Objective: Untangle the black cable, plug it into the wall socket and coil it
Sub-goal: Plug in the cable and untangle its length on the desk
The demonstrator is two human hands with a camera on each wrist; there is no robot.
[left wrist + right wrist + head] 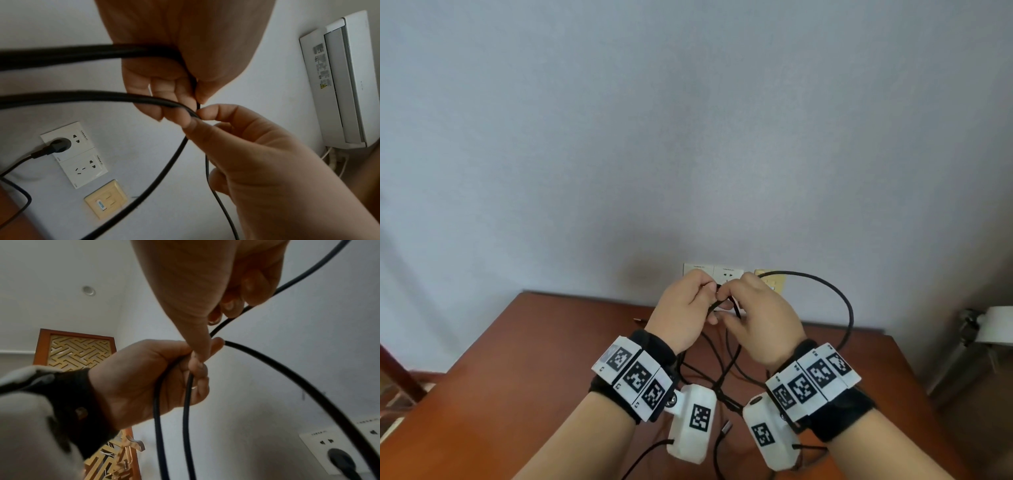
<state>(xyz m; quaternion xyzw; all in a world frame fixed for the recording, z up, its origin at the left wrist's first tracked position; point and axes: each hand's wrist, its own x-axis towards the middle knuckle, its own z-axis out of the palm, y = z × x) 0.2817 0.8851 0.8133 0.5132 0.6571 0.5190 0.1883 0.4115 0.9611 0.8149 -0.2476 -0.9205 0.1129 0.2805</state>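
Note:
The black cable [849,308] arcs in a wide loop to the right of my two hands, which meet in front of the wall socket [727,274]. My left hand [697,294] grips gathered strands of the cable [186,402] in its curled fingers. My right hand [743,298] pinches the cable [180,146] between thumb and forefinger, right against the left fingertips. In the wrist views the cable's black plug [59,145] sits in the upper white socket plate [82,138]. The plug [339,460] is hidden behind my hands in the head view.
A brown wooden table [534,359] stands against the grey wall, with more cable strands [722,370] lying under my wrists. A beige plate [107,199] sits beside the white sockets. An air conditioner [349,81] is on the wall, and a carved wooden screen [78,350] stands on the left.

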